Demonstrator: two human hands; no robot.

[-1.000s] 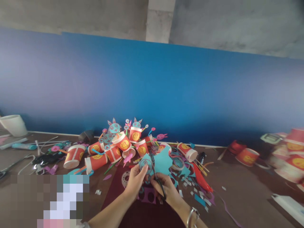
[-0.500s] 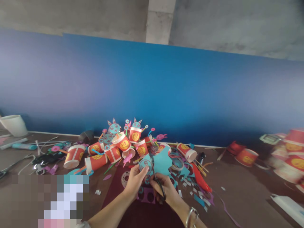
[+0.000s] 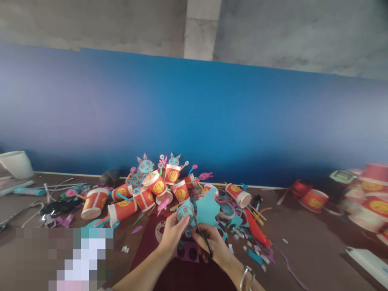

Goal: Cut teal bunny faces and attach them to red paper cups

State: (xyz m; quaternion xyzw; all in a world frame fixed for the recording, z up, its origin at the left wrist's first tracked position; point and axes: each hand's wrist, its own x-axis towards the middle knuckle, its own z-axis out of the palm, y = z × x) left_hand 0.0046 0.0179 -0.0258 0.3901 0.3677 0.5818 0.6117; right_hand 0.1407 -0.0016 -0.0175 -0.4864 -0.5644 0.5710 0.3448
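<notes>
My left hand [image 3: 172,232] pinches a light blue paper piece [image 3: 184,211] that has a face drawn inside a circle. Dark-handled scissors [image 3: 203,238] are in my right hand [image 3: 214,241], with my fingers wrapped round the handles. Their blades point up and away, along the right side of the drawn circle. Beyond the blades spreads a larger blue paper part [image 3: 207,207] with a jagged edge; whether it still joins the drawn piece I cannot tell. Below my hands lies purple paper with round holes [image 3: 188,251].
Red paper cups [image 3: 123,211] with paper animal cut-outs [image 3: 145,166] are heaped behind my hands. Paper scraps [image 3: 241,234] and a red pointed object [image 3: 257,230] lie to the right. More stacked cups [image 3: 376,204] stand far right, a white cup [image 3: 17,165] far left.
The view has tilted slightly, so the scene sits a little lower. Both hands keep nearly the same place, still holding the paper and the scissors; the drawn piece has turned slightly.
</notes>
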